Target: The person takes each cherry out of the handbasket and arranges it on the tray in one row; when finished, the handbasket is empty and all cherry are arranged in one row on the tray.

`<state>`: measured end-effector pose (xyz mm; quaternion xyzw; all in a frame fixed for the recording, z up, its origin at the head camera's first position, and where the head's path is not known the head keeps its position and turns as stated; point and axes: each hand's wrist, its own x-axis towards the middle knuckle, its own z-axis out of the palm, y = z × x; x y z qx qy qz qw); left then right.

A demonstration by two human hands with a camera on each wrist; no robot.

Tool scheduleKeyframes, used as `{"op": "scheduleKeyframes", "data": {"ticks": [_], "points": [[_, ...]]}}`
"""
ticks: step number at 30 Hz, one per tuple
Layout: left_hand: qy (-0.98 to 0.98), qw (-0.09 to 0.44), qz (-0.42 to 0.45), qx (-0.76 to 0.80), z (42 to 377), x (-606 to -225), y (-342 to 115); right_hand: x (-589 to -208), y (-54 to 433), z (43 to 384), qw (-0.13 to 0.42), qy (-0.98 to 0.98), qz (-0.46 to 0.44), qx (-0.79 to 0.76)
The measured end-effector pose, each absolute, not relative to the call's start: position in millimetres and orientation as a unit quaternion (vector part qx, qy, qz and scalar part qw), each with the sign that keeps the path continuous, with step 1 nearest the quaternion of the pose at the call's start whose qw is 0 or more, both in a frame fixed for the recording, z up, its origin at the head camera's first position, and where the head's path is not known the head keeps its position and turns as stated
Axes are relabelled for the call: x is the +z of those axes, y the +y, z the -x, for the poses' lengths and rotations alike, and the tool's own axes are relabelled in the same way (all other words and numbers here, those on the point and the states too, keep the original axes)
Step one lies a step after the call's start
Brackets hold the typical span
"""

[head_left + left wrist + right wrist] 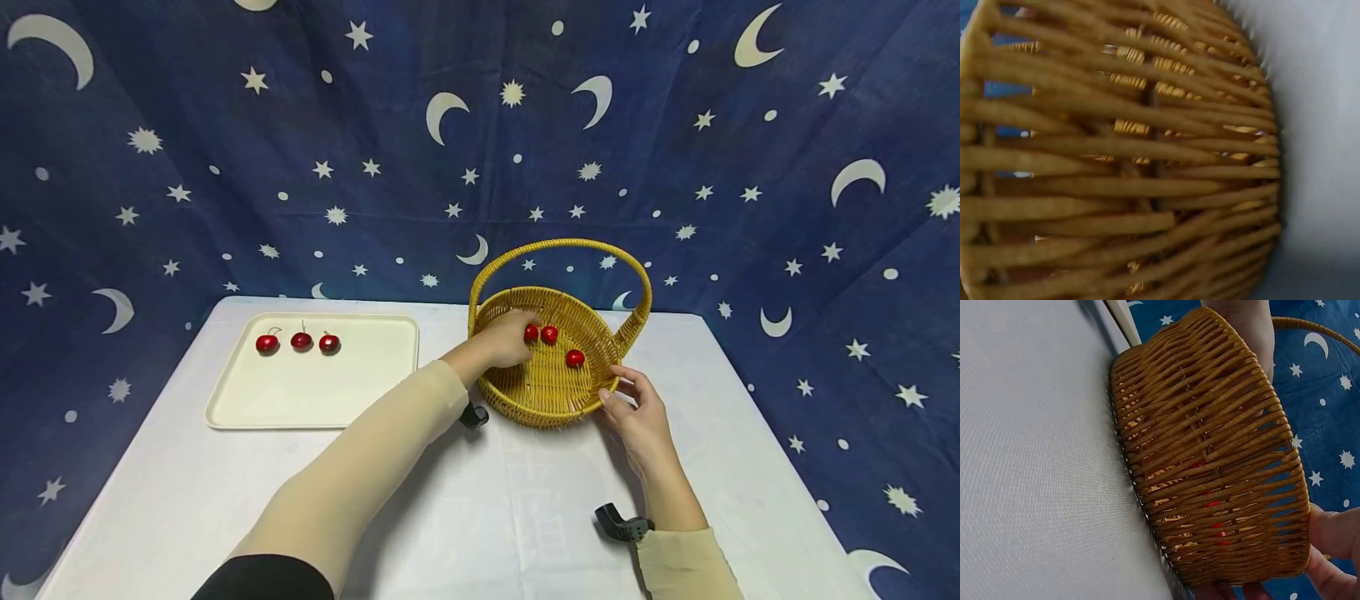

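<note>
A yellow-brown wicker basket [551, 408] with a tall arched handle stands on the table, two red cherries [550, 335] lying loose in it. My left hand [510, 340] reaches over its left rim and pinches another cherry [531, 333] with curled fingers, low inside the basket. On the right side, my right hand [637, 408] grips the rim between thumb and fingers. The right wrist view shows the basket's woven side [1210, 456], with red showing through the gaps. Only weave [1116, 162] fills most of the left wrist view, so the left fingers are hidden there.
To the left lies a cream rectangular tray [352, 392] with three stemmed cherries [302, 341] along its back part. A white cloth [525, 517] covers the table. Behind hangs a dark blue curtain [405, 242] with moons and stars.
</note>
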<state>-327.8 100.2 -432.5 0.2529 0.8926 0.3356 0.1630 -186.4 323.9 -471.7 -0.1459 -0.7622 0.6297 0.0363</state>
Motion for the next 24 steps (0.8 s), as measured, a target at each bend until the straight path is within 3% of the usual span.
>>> {"op": "scheduleKeyframes", "data": {"ticks": [12,24], "points": [[0.869,0.239,-0.227,0.37,336,-439,102,-473,325,187,0.038,-0.754,0.148,0.639],[0.844,0.277,-0.329,0.321,330,-444,101,-472,324,189,0.039,-0.751,0.145,0.643]]}}
